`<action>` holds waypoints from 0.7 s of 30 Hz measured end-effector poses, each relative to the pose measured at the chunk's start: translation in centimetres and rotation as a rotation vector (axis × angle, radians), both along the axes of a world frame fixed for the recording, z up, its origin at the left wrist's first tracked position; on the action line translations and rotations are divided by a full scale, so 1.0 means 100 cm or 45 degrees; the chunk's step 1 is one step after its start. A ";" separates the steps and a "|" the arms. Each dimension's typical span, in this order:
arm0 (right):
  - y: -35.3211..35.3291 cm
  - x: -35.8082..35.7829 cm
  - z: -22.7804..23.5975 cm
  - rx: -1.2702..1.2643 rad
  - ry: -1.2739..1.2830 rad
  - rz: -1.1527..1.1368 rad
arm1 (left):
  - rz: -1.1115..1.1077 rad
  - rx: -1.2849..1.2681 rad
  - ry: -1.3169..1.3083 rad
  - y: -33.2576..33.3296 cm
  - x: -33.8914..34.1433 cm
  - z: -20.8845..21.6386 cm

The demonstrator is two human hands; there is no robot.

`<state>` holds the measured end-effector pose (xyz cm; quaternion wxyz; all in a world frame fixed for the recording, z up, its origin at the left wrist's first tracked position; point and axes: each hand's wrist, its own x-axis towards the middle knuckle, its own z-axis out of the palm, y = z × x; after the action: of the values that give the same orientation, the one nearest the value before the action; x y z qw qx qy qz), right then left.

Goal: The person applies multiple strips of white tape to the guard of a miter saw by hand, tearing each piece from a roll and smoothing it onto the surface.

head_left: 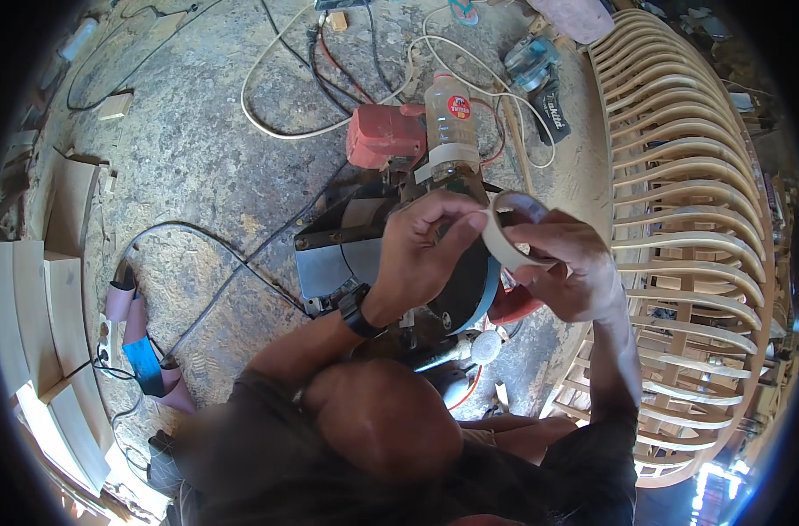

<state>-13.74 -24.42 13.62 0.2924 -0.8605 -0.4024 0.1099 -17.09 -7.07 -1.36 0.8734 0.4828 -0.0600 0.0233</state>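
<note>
My right hand (568, 267) grips a roll of pale masking tape (502, 243) from its right side, fingers around the ring. On the roll's left edge, my left hand (421, 250) is closed in a pinch, thumb and forefinger on the tape. Just beyond the hands stands a clear plastic bottle (452, 114) with a red label, a pale band (454, 155) wrapped around its lower part. It appears to sit on a machine with a red motor housing (384, 138). Below my hands, the machine's dark round part with a blue rim (480, 307) is partly hidden.
A long frame of curved wooden ribs (680, 210) lines the right side. Cables (268, 118) loop over the dusty floor (189, 123). Wooden boards (66, 298) stand at left near purplish sheets (136, 320). A teal power tool (531, 63) lies at the far right.
</note>
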 end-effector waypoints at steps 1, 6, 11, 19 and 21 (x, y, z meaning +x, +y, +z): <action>0.000 -0.001 -0.001 -0.008 -0.001 -0.006 | 0.029 0.052 0.032 0.004 -0.001 -0.003; 0.007 0.024 -0.001 -0.282 0.045 -0.415 | 0.215 -0.047 0.139 0.024 0.014 -0.001; 0.001 0.080 0.007 -0.668 0.203 -0.670 | 0.324 -0.044 0.266 0.046 0.056 -0.030; 0.028 0.097 -0.019 -0.669 -0.251 -0.353 | 0.241 -0.198 0.589 0.034 0.063 -0.087; 0.040 0.103 -0.018 -0.712 -0.200 -0.306 | 0.259 -0.207 0.629 0.034 0.065 -0.092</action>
<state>-3.44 -20.45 11.78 0.0235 -0.9548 -0.2735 0.1142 -10.57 -3.72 -10.57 0.8905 0.4058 0.2055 -0.0029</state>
